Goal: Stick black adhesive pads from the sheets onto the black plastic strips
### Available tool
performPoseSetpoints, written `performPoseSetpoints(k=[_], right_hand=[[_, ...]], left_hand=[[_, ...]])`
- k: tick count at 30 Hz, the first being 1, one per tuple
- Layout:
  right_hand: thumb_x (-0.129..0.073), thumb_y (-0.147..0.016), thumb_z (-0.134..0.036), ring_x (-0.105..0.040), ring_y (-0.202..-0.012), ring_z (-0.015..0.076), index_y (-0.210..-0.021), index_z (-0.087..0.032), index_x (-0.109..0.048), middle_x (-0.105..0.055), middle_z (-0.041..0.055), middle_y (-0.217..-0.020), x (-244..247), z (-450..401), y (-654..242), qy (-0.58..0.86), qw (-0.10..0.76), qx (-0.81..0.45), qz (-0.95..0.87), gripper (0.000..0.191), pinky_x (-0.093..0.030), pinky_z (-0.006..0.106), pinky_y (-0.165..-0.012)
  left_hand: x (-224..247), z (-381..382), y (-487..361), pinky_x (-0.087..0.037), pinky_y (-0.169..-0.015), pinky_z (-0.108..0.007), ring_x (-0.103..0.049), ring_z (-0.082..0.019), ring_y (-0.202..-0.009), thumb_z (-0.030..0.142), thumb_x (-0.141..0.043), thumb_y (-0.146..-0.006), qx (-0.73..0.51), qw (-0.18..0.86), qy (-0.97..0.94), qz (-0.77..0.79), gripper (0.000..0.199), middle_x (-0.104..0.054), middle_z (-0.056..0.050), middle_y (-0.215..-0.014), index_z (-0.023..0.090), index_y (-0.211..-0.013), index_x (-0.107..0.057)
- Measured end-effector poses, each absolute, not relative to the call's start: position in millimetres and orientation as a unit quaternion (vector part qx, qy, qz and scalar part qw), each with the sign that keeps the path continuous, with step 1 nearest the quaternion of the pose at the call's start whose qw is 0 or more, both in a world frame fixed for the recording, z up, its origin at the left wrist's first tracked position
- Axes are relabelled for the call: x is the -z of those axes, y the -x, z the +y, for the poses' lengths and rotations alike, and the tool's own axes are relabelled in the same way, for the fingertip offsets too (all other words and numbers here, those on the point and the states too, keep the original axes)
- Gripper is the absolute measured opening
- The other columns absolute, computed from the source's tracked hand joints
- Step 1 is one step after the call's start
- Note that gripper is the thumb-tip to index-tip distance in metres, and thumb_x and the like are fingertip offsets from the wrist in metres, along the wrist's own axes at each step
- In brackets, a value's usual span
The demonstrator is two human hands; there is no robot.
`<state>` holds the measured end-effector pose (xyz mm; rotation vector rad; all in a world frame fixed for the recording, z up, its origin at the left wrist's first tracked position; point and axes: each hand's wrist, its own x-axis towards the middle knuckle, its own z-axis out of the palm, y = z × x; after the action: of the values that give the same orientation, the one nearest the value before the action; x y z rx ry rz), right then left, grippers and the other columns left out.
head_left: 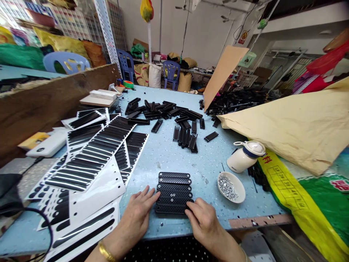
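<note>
Several black perforated strips (pixel 174 187) lie side by side in a stack of rows on the blue table, near its front edge. Small silver rings sit at the ends of the upper strips, and a few more rest on the middle ones. My left hand (pixel 140 211) touches the left ends of the strips, its fingers spread. At the lower right corner, my right hand (pixel 201 216) has its thumb and index finger pressed together at a strip's end; what lies between them is too small to make out. A white bowl (pixel 240 187) of small silver pieces is to the right.
Sheets of black stickers (pixel 92 153) cover the left side. Loose black parts (pixel 163 109) are heaped towards the back. A white jar (pixel 240 160) stands behind the bowl. Brown paper (pixel 289 123) and a yellow-green sack (pixel 294 193) lie at right.
</note>
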<state>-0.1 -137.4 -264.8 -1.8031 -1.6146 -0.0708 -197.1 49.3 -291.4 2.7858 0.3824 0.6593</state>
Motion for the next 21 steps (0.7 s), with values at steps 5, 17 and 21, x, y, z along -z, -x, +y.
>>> performPoseSetpoints(k=[5, 17, 21], right_hand=[[-0.043, -0.097, -0.012, -0.053, -0.060, 0.0194, -0.096, -0.014, -0.068, -0.055, 0.0050, -0.067, 257, -123, -1, 0.703, 0.322, 0.035, -0.633, 0.025, -0.036, 0.031, -0.054], [-0.051, -0.092, -0.008, -0.062, -0.069, 0.0167, -0.079, -0.017, -0.063, -0.066, 0.0036, -0.076, 250, -89, 3, 0.733, 0.193, -0.034, -0.652, 0.019, -0.039, 0.027, -0.060], [-0.050, -0.093, -0.009, -0.060, -0.065, 0.0161, -0.079, -0.017, -0.061, -0.063, 0.0028, -0.073, 252, -107, 1, 0.736, 0.217, -0.026, -0.641, 0.020, -0.037, 0.027, -0.059]], left_hand=[[286, 47, 196, -0.057, -0.081, -0.048, -0.063, -0.032, -0.118, 0.009, -0.039, -0.090, -0.260, 0.092, -0.947, 0.162, 0.045, -0.068, -0.012, -0.126, 0.023, -0.129, -0.058], [267, 19, 160, -0.042, -0.100, -0.062, -0.037, -0.041, -0.138, 0.006, -0.046, -0.083, -0.189, 0.058, -0.974, 0.113, 0.045, -0.052, -0.016, -0.144, 0.015, -0.126, -0.059], [264, 22, 176, -0.042, -0.099, -0.064, -0.039, -0.041, -0.138, 0.005, -0.046, -0.082, -0.195, 0.075, -0.972, 0.105, 0.039, -0.051, -0.015, -0.145, 0.018, -0.115, -0.063]])
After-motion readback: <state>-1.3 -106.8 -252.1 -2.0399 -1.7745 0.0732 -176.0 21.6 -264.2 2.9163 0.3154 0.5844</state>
